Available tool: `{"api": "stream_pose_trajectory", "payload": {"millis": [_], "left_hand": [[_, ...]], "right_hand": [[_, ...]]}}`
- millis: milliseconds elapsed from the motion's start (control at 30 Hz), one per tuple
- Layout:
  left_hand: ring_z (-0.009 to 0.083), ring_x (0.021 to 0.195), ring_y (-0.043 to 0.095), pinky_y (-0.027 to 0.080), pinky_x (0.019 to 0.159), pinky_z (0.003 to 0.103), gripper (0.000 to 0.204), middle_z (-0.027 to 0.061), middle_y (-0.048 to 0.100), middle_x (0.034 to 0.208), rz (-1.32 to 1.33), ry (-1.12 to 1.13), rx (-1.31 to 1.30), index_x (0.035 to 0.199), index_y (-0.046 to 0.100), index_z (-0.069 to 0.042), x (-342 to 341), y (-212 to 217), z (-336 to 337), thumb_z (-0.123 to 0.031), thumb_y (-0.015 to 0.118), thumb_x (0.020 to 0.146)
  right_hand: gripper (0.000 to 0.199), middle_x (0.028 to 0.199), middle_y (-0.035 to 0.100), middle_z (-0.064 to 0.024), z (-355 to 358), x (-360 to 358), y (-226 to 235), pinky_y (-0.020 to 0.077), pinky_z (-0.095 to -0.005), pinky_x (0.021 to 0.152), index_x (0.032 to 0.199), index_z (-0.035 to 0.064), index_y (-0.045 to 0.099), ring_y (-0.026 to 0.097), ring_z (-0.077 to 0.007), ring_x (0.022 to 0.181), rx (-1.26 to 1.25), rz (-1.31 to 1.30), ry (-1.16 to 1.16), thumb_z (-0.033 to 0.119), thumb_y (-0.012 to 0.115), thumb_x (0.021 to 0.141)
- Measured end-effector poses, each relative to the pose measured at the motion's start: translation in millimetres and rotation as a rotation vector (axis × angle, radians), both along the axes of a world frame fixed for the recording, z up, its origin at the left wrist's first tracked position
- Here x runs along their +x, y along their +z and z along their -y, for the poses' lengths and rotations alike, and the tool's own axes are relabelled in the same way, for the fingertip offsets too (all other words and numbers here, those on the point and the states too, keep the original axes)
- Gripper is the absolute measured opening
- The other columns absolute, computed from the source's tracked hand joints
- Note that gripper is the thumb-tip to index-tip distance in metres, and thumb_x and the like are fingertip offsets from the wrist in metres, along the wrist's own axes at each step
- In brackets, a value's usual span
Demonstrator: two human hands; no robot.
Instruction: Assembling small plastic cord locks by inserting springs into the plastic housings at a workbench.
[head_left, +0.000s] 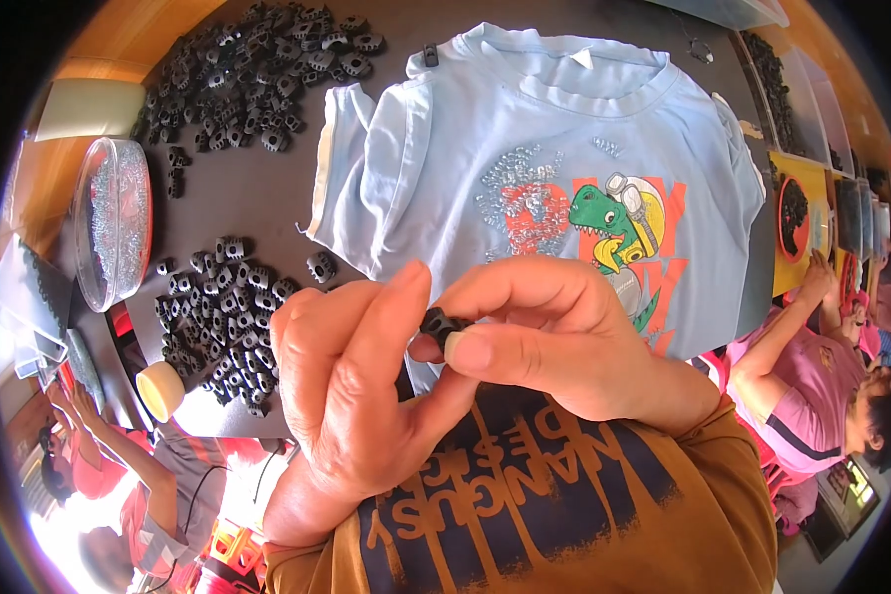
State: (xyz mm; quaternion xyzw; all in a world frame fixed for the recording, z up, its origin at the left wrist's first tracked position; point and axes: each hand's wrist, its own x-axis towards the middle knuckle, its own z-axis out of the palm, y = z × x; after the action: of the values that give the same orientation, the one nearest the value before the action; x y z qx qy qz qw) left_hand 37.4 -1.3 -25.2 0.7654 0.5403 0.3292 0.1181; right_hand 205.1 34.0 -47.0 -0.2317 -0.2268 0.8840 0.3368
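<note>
Both hands sit closest to my view, low and centre, above an orange sleeve and a dark printed shirt front. Left hand [342, 396] has its thumb raised against a small black part [439, 323]; its grip is narrow, pressing on that part. Right hand [554, 332] pinches the same part between thumb and forefinger, so the part is held by both, in the air over the lower hem of the tee.

From the left: a clear round dish [114, 223] of tiny silvery bits stands on edge at the surface [257, 188] rim. Beside it, a pale round cap [160, 389]. Then 2 heaps of black parts, a small heap [223, 317] near my left hand and a big heap [257, 74] further back. Next the light blue tee [535, 158] with a dinosaur print, silvery bits lying on it.

I judge the work as well short of finished: 1 part in hand, many loose in both heaps, and I cannot tell worked ones from unworked.

Fingers hide most of the part. A co-worker's arm [777, 342] at right is cut off.
</note>
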Motion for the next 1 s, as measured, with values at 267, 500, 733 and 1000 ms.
{"api": "stream_pose_trajectory", "payload": {"millis": [267,500,733,1000], "left_hand": [[0.0254,0.073,0.056,0.045,0.066,0.036,0.046,0.0112,0.061,0.090,-0.087,-0.052,0.187,0.113,0.058,0.003,-1.9,-9.8,-6.3,-0.008,0.073,0.071],[0.0206,0.065,0.055,0.044,0.057,0.034,0.043,0.0081,0.058,0.083,-0.062,-0.089,0.302,0.105,0.061,0.006,-7.1,-22.2,-4.7,0.001,0.074,0.064],[0.0212,0.066,0.055,0.043,0.058,0.034,0.046,0.0078,0.058,0.083,0.028,-0.064,0.249,0.103,0.062,0.005,-12.0,-26.2,-1.8,0.001,0.076,0.059],[0.0181,0.069,0.055,0.045,0.063,0.032,0.046,0.0061,0.056,0.089,0.064,-0.102,0.284,0.107,0.062,0.003,-21.8,-28.4,3.5,-0.008,0.077,0.065]], "right_hand": [[0.017,0.097,0.064,-0.0067,-0.5,-2.5,-2.1,0.0488,-0.0206,0.071,0.105,-0.0031,0.061,0.060,-0.0084,0.087,-0.014,-0.029,-0.037,0.004,0.061,0.090],[0.017,0.102,0.063,-0.0075,-0.3,-2.8,-1.6,0.0502,-0.0240,0.083,0.106,-0.0040,0.060,0.060,-0.0111,0.094,-0.074,-0.020,0.014,0.003,0.058,0.091],[0.017,0.102,0.063,-0.0070,-3.6,-4.3,-3.0,0.0499,-0.0245,0.085,0.107,-0.0039,0.060,0.060,-0.0116,0.096,-0.025,0.105,0.100,0.003,0.058,0.091],[0.017,0.101,0.063,-0.0045,-1.2,-5.4,12.7,0.0482,-0.0231,0.083,0.107,-0.0027,0.061,0.058,-0.0089,0.095,0.076,0.227,0.188,0.004,0.058,0.091]]}}
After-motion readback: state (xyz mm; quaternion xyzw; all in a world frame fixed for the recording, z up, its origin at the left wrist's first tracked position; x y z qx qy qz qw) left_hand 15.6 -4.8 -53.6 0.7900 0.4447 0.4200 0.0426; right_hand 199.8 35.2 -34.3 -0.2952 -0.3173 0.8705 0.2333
